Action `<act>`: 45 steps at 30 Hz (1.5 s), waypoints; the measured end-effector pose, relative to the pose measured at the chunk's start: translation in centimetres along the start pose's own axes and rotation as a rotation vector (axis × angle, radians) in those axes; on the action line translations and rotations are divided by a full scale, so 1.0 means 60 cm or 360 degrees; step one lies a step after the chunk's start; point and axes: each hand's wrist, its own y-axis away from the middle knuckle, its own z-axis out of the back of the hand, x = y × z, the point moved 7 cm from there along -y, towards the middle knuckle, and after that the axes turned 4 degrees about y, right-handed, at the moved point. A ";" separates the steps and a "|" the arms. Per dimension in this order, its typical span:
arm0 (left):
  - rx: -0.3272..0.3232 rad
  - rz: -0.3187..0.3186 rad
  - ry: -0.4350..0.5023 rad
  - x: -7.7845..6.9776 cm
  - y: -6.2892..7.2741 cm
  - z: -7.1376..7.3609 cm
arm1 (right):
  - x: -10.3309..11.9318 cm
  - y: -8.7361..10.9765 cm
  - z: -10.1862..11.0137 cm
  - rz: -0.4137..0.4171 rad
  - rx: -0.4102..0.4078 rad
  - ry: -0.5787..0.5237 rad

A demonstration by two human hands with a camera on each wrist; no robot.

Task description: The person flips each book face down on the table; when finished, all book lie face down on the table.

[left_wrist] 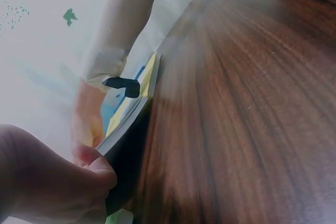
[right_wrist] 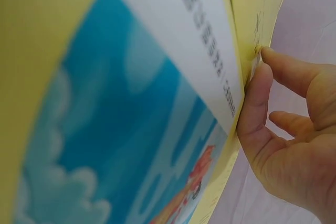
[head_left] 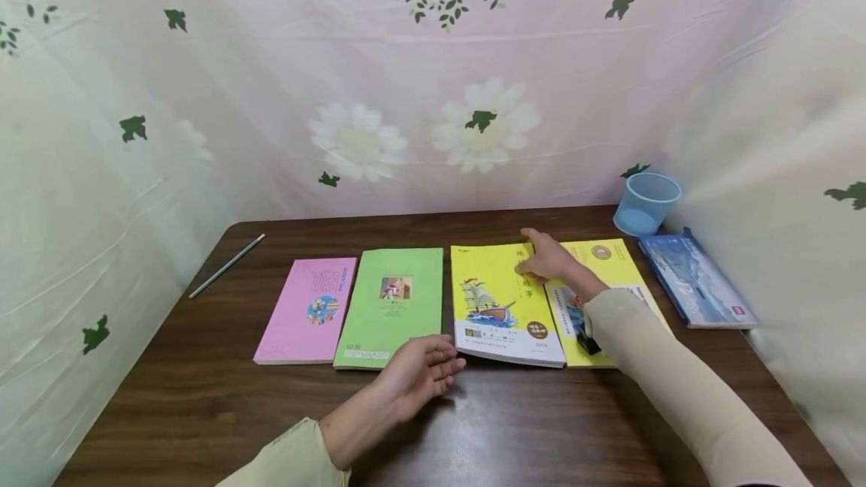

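Observation:
A yellow book (head_left: 487, 280) with a sailing ship on its cover lies front side up. My right hand (head_left: 553, 258) reaches over its upper right part, fingers extended; in the right wrist view, thumb and fingertips are at the surface of a yellow book. My left hand (head_left: 421, 376) is palm inward by the book's lower left corner, fingers loosely bent; whether they touch it I cannot tell. A dark shadow lies under the near edge. A second yellow book (head_left: 612, 252) is to the right, partly hidden by my right sleeve. A green book (head_left: 365, 307) lies on the left.
A pink book (head_left: 301, 329) lies beyond the green one, and a thin pencil-like stick (head_left: 226, 267) rests at the far left. A blue cup-shaped bin (head_left: 643, 209) stands in the back right corner, with a blue book (head_left: 700, 280) in front. Patterned fabric (head_left: 406, 58) encloses the wooden table (head_left: 203, 404).

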 end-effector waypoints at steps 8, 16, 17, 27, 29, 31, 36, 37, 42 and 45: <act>0.0002 0.0017 -0.0125 0.002 -0.016 -0.002 | 0.003 0.003 -0.002 -0.0014 -0.0010 -0.0022; 0.0085 -0.0011 -0.0199 -0.001 -0.026 -0.006 | -0.001 0.003 -0.001 -0.0039 -0.0027 -0.0029; 0.0090 -0.0022 -0.0211 -0.002 -0.028 -0.006 | -0.002 0.003 -0.002 -0.0050 -0.0029 -0.0031; -0.0004 -0.0134 -0.0432 -0.017 -0.044 -0.008 | -0.005 0.001 -0.001 -0.0075 -0.0021 -0.0044; -0.0035 -0.0168 -0.0481 -0.022 -0.048 -0.009 | -0.003 0.001 -0.001 -0.0071 -0.0020 -0.0047; -0.0068 -0.0200 -0.0535 -0.027 -0.052 -0.007 | -0.002 0.000 -0.001 -0.0066 -0.0023 -0.0052; -0.0104 -0.0256 -0.0653 -0.033 -0.059 -0.004 | -0.002 0.002 -0.003 -0.0067 -0.0032 -0.0035; -0.0104 -0.0270 -0.0677 -0.034 -0.060 -0.004 | -0.002 0.002 -0.004 -0.0073 -0.0030 -0.0028; -0.0114 -0.0358 -0.0772 -0.040 -0.061 -0.006 | -0.003 0.003 -0.004 -0.0098 0.0013 -0.0048; -0.0116 -0.0397 -0.0797 -0.045 -0.059 -0.007 | 0.000 0.003 -0.004 -0.0080 0.0053 -0.0078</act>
